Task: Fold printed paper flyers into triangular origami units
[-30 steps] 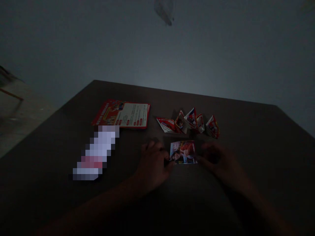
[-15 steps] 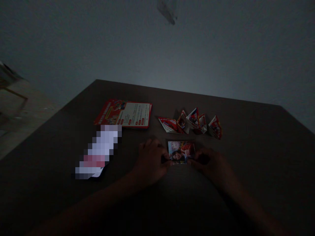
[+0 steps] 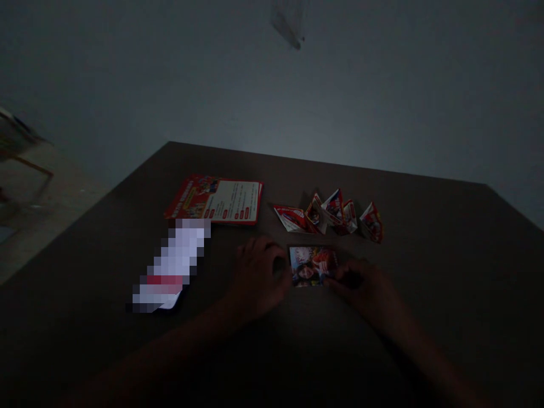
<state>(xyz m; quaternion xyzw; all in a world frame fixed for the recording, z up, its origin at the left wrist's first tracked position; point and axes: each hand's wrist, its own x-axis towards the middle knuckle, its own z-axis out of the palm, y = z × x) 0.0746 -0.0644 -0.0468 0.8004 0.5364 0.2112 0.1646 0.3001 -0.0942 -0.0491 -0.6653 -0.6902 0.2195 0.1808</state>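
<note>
A small rectangle of glossy printed paper [image 3: 312,265] lies on the dark table in front of me, its picture side up. My right hand [image 3: 365,286] pinches its right edge between thumb and fingers. Just off the paper's left edge is my left hand [image 3: 259,277], with thumb and fingers curved apart and nothing seen between them. Beyond the paper stand several folded paper pieces [image 3: 334,208] in red, white and blue print. Dim light hides the detail of the fingers.
At the left, a stack of red and white printed sheets [image 3: 238,199] lies near a phone [image 3: 174,263] with a lit, blurred screen. A pale wall [image 3: 272,102] rises behind the dark table [image 3: 446,238]. Past the table's left edge, floor shows.
My left hand has let go of the paper's left edge and drawn slightly left, its thumb parting from the fingers. My right hand keeps its pinch. The view has shifted slightly.
</note>
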